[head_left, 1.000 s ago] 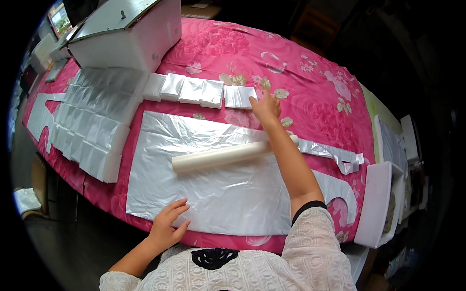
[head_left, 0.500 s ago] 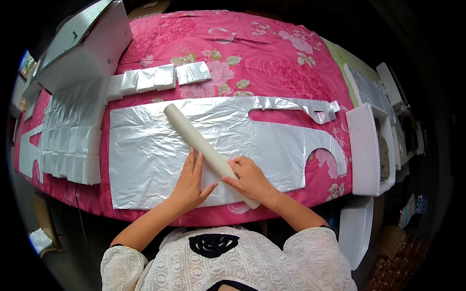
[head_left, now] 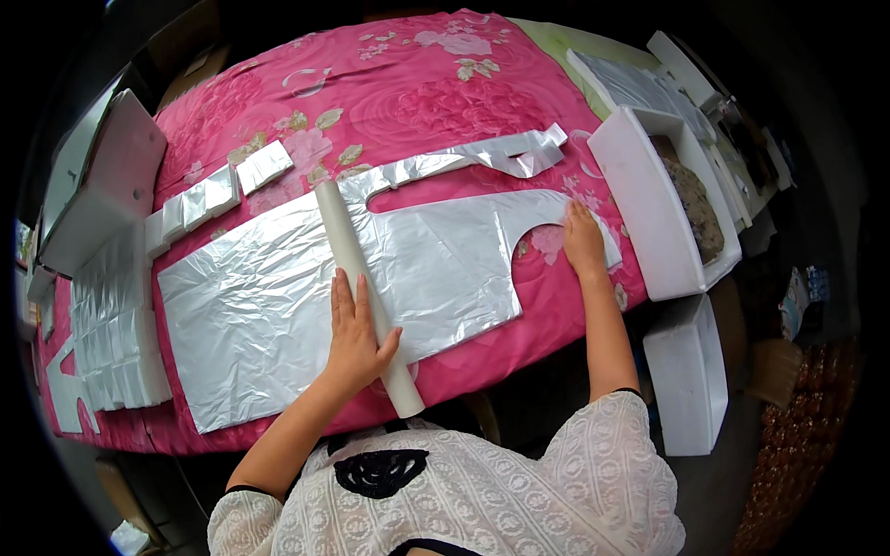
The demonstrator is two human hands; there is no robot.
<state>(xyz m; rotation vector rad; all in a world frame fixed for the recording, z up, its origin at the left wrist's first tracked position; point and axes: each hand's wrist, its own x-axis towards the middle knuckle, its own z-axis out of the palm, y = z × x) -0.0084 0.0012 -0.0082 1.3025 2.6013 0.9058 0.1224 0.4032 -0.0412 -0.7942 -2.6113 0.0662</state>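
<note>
Head view: right hand (head_left: pixel 584 243) has left the white roller (head_left: pixel 345 232) for the plastic bag's (head_left: pixel 445 264) near handle strip (head_left: pixel 536 209); can't tell if pinching. Left hand (head_left: pixel 358 338) unclenched, fingers extended on roller, now squarer across bag.

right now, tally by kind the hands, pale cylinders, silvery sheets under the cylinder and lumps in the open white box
Left hand and right hand: 2
Pale cylinder: 1
Silvery sheet: 1 showing
Brown-grey lump: 1
Total: 5
</note>
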